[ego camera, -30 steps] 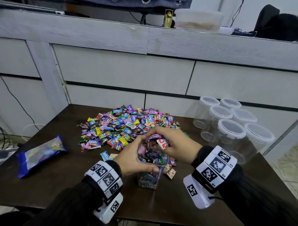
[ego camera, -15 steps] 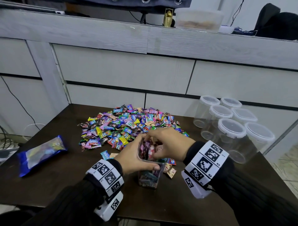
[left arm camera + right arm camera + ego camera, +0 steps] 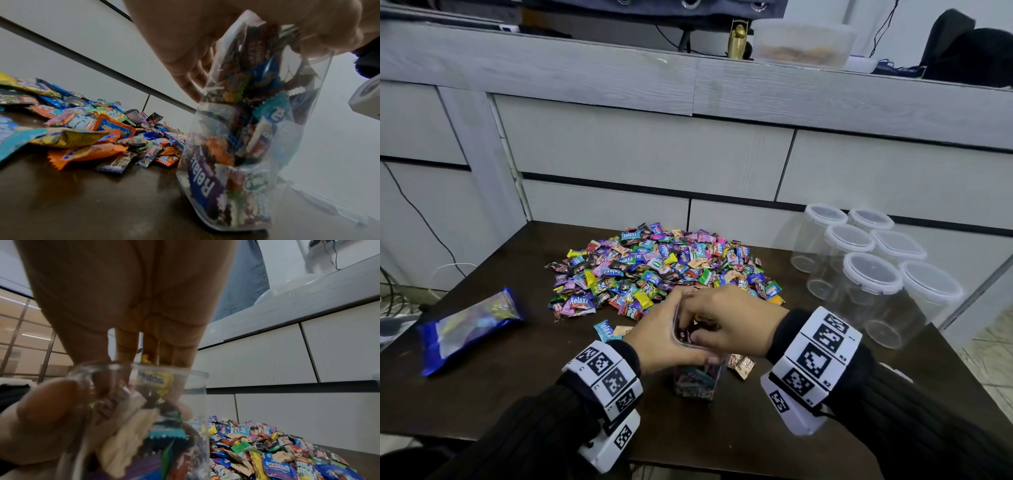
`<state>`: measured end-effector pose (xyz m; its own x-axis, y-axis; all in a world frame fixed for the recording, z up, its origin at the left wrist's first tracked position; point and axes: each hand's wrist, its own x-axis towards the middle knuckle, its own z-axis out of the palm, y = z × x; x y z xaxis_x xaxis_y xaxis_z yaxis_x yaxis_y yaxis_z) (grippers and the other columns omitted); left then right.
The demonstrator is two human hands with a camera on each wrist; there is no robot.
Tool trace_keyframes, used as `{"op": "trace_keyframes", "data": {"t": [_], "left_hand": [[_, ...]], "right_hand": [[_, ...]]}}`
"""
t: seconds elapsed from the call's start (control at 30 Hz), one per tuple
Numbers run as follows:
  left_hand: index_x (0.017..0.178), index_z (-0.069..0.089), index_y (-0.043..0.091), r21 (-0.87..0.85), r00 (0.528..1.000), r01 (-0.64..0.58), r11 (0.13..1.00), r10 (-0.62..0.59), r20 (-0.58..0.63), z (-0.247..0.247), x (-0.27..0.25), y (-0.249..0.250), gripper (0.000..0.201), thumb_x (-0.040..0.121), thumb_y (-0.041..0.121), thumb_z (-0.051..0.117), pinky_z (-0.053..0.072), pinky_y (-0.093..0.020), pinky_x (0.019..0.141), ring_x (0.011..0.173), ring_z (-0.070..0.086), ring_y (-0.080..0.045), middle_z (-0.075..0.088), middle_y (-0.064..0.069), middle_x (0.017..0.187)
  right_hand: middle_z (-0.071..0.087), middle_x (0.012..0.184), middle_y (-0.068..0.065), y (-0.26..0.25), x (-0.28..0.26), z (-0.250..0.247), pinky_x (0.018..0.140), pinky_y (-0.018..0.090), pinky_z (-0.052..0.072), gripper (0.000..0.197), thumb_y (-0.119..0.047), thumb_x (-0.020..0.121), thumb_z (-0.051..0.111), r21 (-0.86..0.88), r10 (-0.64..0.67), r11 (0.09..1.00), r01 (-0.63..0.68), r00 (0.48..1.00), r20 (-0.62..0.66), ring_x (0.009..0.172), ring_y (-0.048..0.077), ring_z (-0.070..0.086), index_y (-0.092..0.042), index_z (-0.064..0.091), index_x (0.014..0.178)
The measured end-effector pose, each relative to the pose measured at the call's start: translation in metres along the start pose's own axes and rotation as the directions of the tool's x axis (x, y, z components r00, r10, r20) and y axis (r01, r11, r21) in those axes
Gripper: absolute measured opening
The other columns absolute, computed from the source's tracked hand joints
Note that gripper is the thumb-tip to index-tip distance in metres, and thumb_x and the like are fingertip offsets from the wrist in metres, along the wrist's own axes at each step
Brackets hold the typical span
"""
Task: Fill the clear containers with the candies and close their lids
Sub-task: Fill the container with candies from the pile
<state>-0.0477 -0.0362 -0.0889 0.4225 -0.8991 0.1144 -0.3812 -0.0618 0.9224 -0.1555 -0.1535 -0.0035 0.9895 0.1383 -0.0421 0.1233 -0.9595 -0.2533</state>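
At lower centre of the head view, my left hand (image 3: pixel 667 337) is gripping the jar (image 3: pixel 697 378) upright on the table (image 3: pixel 517 383) while my right hand's (image 3: pixel 729 325) straight fingers (image 3: pixel 151 345) are pressing candies (image 3: pixel 242 91) down so more fit.

The head view looks forward and down over the dark surface (image 3: pixel 524 370) from above; both wrist views sit low and very near, angled upward at the clear container (image 3: pixel 242 146), sharing it and the candy pile (image 3: pixel 277 451) beyond

Left hand (image 3: pixel 666 337) gripping candy container (image 3: pixel 697 378), right hand (image 3: pixel 732 322) fingers inside
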Motion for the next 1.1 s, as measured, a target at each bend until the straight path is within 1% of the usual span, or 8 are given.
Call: {"op": "trace_keyframes", "data": {"t": [0.17,0.33,0.4,0.5,0.63,0.77,0.97,1.1], "left_hand": [[0.117,0.043,0.042,0.023,1.000,-0.028,0.999,0.029,-0.007,0.001,0.001,-0.001,0.082,0.050,0.049,0.088,0.049,-0.032,0.095,0.112,0.060,-0.001,0.064,0.015,0.114],[0.117,0.040,0.040,0.092,1.000,-0.018,0.996,0.018,0.008,-0.001,0.001,0.001,0.085,0.045,0.059,0.083,0.042,-0.011,0.093,0.109,0.054,0.012,0.060,0.019,0.113],[0.117,0.040,0.038,0.116,0.999,-0.035,0.993,0.032,0.022,-0.003,0.002,0.002,0.085,0.046,0.058,0.082,0.039,-0.005,0.090,0.108,0.054,0.013,0.060,0.018,0.113],[0.116,0.039,0.040,0.150,0.998,-0.054,0.987,0.048,0.044,-0.006,0.004,0.004,0.083,0.047,0.058,0.082,0.037,-0.002,0.090,0.107,0.053,0.013,0.060,0.018,0.114],[0.115,0.039,0.041,0.165,0.997,-0.058,0.985,0.050,0.053,-0.007,0.004,0.003,0.083,0.047,0.059,0.082,0.038,-0.001,0.089,0.107,0.053,0.013,0.059,0.019,0.114],[0.117,0.039,0.039,0.154,0.997,-0.064,0.986,0.057,0.050,-0.007,0.006,0.001,0.084,0.048,0.055,0.083,0.039,-0.004,0.091,0.108,0.054,0.011,0.060,0.018,0.114],[0.120,0.040,0.035,0.131,0.998,-0.053,0.990,0.048,0.043,-0.006,0.005,-0.004,0.086,0.048,0.052,0.085,0.041,-0.008,0.093,0.111,0.055,0.008,0.061,0.018,0.114],[0.119,0.041,0.036,0.125,0.998,-0.057,0.990,0.052,0.040,-0.006,0.006,-0.006,0.083,0.053,0.039,0.092,0.040,-0.006,0.093,0.111,0.054,0.009,0.060,0.017,0.115]], "right_hand": [[0.069,0.102,-0.002,0.012,-0.012,-0.007,0.080,0.016,0.044,0.018,-0.013,0.092,0.056,0.198,0.005,0.979,0.043,0.972,-0.233,0.092,0.010,0.061,-0.014,0.067,0.106],[0.058,0.118,-0.009,0.050,-0.031,0.010,0.072,0.013,0.048,0.034,-0.028,0.091,0.058,0.463,0.366,0.884,-0.068,0.716,-0.594,0.093,-0.001,0.058,-0.031,0.045,0.123],[0.055,0.125,-0.004,0.073,-0.039,0.028,0.074,0.014,0.047,0.050,-0.031,0.087,0.064,0.498,0.545,0.818,-0.290,0.669,-0.505,0.095,0.003,0.058,-0.025,0.039,0.130],[0.042,0.138,0.008,0.098,-0.047,0.060,0.098,0.029,0.042,0.096,-0.044,0.068,0.080,0.425,0.720,0.662,-0.617,0.680,-0.134,0.120,0.020,0.049,-0.017,0.024,0.141],[0.027,0.145,0.011,0.103,-0.040,0.089,0.108,0.039,0.036,0.133,-0.050,0.051,0.088,0.234,0.751,0.601,-0.764,0.640,0.160,0.134,0.028,0.035,-0.019,0.004,0.149],[0.018,0.149,0.013,0.105,-0.012,0.095,0.108,0.043,0.038,0.133,-0.043,0.051,0.090,0.177,0.744,0.612,-0.771,0.637,0.202,0.136,0.033,0.032,-0.020,0.004,0.150],[0.031,0.137,0.014,0.118,0.023,0.101,0.101,0.046,0.038,0.073,-0.038,0.077,0.073,0.053,0.757,0.650,-0.758,0.652,0.036,0.128,0.036,0.034,-0.021,0.033,0.136],[0.018,0.149,0.009,0.125,0.028,0.113,0.101,0.052,0.035,0.086,-0.041,0.077,0.072,-0.013,0.789,0.611,-0.792,0.610,-0.066,0.137,0.034,0.019,-0.028,0.019,0.143]]}}
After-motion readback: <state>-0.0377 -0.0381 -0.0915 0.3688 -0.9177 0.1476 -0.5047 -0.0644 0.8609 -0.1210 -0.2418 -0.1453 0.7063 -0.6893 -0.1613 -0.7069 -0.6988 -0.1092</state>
